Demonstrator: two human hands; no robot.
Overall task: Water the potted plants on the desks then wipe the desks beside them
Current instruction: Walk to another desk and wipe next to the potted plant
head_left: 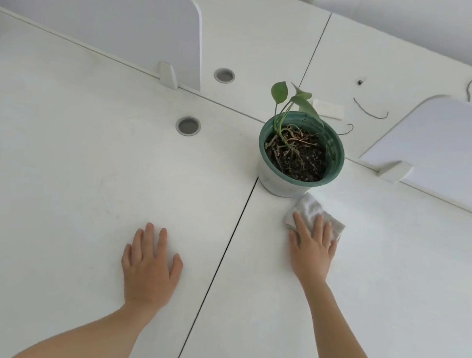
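My right hand [313, 244] presses the cloth [312, 210] flat, fingers straight, on the desk [80, 174]; the cloth touches the base of the pot [300, 154]. My left hand [149, 266] rests open on the desk. I think pushing forward could tip the pot and spill soil.

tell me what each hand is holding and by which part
Nothing is gripped. The right hand presses flat on the near part of the white cloth, fingers straight; the left hand lies flat on the desk.
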